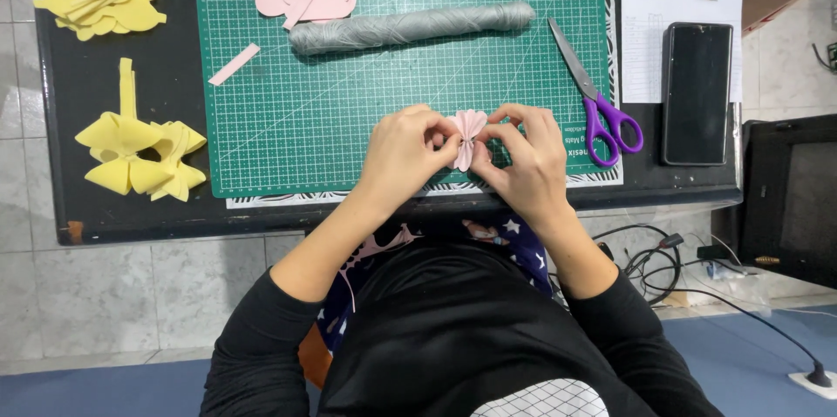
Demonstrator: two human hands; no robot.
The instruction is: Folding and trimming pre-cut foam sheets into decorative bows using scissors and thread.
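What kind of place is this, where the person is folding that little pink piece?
Most likely a home craft desk. A green cutting mat covers the dark table, purple-handled scissors lie on it, and yellow foam bows sit beside it. Both hands pinch a pleated pink piece.

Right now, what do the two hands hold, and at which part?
Both hands, left hand and right hand, pinch a small pleated pink piece at its gathered middle, one from each side.
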